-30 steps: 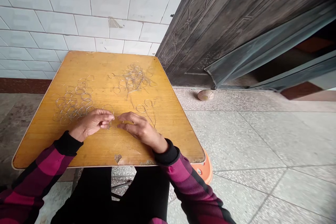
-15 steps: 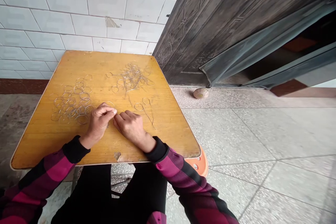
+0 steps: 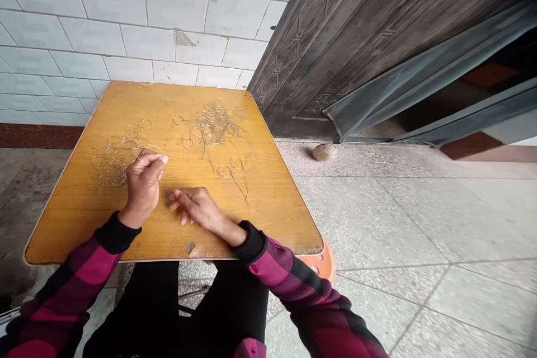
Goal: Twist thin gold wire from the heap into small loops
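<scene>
My left hand is closed in a pinch, thumb against forefinger, on a thin wire loop that is only partly visible. Just behind that hand lies a loose pile of wire rings. Lower and to the right, my right hand rests over the table with its fingers loosely bent and apart, nothing visible in them. A second heap of wire loops with straight tails sits toward the back of the table. Two long-tailed wire loops lie by themselves to the right of my hands.
The yellow wooden table has a chipped patch at its near edge. An orange stool shows under the right corner. Behind stands a white tiled wall; a dark carved door and a round object are at the right.
My hands have come apart. The left moved up and leftward with the wire loop; the right dropped slightly nearer to me and its fingers loosened. The view shifted a little.
</scene>
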Tool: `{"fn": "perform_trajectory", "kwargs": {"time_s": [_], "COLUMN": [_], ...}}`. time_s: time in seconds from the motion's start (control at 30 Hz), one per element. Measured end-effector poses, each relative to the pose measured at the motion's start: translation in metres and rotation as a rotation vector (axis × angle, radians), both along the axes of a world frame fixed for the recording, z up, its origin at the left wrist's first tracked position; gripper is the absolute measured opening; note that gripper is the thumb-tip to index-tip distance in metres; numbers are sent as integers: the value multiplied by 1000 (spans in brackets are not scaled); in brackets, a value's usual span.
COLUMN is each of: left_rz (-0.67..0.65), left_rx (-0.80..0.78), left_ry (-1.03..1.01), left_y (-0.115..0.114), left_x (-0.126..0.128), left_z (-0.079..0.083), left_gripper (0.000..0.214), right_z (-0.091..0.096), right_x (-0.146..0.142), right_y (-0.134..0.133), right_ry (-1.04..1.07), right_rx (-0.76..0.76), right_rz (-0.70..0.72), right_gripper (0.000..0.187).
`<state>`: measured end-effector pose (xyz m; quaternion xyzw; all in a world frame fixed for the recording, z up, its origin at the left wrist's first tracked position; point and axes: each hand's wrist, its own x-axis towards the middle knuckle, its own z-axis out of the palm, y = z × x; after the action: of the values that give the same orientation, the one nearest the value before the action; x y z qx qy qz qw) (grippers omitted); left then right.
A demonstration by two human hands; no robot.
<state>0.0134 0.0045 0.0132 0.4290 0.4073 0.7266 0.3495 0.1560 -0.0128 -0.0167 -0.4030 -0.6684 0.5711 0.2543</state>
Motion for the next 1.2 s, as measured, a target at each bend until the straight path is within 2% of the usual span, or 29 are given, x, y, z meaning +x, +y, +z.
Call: {"fn": "perform_trajectory", "kwargs": {"time_s": [0.13,0.33,0.4,0.47,0.53,0.57,0.6,0.7,0.73,0.8,0.87,0.97,1.2], "left_rz": [19,20,23,47,73,70,50,-82,-130,-215,-282,-347,-477], "left_rx": [-28,-60,-75,-90,-92,-92,-94,-116,-125,-151,-193,-265,-393], "left_ry": [-86,-161,-201,-239,-255,-253,-246,-196,-172,-137,-144,-201,-268], "left_y": [2,6,7,9,11,11,10,6,3,-3,-7,-11,-11], "left_x": [-2,-5,-9,-15,-19,-20,-19,-8,-3,8,16,20,16], "left_z": [6,7,8,10,11,10,9,0,-3,-10,-14,-16,-12], "left_gripper": [11,12,13,16,18,19,19,16,15,14,15,21,24], "right_z": [-6,-2,1,8,17,22,27,34,34,28,20,12,15], "right_x": [-4,-4,2,13,25,31,35,39,37,31,26,23,30], "right_y": [-3,-6,-5,-2,2,5,7,12,13,15,16,19,28], "right_ry": [108,169,129,15,-99,-102,-62,41,24,-66,-153,-221,-176], "right_rx": [-252,-402,-418,-393,-286,-183,-44,483,624,787,830,857,816], "right_rz": [11,63,158,319,436,403,295,-189,-280,-279,-199,-193,-130], "right_gripper": [39,40,43,44,42,41,42,38,33,29,30,28,14]}}
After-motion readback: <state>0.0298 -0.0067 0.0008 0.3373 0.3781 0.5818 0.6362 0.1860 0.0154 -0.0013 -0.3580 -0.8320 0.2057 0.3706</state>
